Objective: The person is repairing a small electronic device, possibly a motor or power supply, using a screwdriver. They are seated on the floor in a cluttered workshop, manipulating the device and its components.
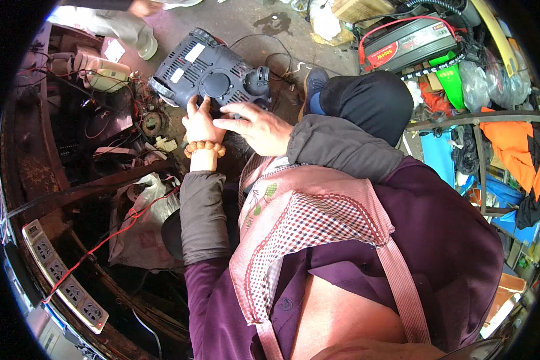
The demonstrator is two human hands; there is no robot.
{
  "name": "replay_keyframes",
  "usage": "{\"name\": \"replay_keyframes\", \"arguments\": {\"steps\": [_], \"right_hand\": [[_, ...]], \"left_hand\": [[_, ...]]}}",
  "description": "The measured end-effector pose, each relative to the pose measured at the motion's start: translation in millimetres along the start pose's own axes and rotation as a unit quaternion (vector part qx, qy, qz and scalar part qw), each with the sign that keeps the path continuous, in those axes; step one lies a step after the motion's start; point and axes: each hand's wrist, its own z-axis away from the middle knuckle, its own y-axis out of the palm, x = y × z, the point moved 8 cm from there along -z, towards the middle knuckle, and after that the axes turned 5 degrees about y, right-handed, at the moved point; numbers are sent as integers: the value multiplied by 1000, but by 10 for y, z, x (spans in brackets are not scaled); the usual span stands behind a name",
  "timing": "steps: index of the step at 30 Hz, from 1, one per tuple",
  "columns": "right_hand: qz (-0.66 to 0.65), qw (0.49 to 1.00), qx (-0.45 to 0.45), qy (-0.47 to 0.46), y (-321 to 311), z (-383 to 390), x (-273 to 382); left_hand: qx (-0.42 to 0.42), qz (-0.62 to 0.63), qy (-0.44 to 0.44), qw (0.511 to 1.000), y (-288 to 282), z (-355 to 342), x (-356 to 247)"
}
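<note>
A dark grey plastic appliance housing [241, 71] lies on the floor ahead of me. It shows vent slots, a round cap, pale labels and wheels at its corners, and looks like an upturned wheeled vacuum cleaner. My left hand [203, 127], with a beaded bracelet [204, 148] at the wrist, touches its near edge; two fingers point forward, apart, and the others are partly hidden. Just right of it, my right hand [261, 127] is open, its fingers stretched toward the left hand. No held thing shows in either hand.
On the left, a rusty metal frame [81, 193] holds tangled wires, a motor-like part [105, 73] and a power strip [65, 277]. A black and red inverter box [409, 45] stands at far right, above bags and an orange cloth [513, 150]. Another person's leg [123, 29] is at far left.
</note>
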Motion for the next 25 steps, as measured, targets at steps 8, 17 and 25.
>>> {"name": "replay_keyframes", "arguments": {"steps": [8, 17, 25], "right_hand": [[87, 984, 117, 104, 29, 19, -58], [99, 992, 43, 65, 7, 39, -105], [133, 983, 81, 93, 71, 65, -196]], "left_hand": [[-12, 0, -13, 1000, 18, 10, 25], [-16, 9, 2, 1000, -42, 9, -21], [-2, 17, -9, 1000, -15, -14, -6]]}}
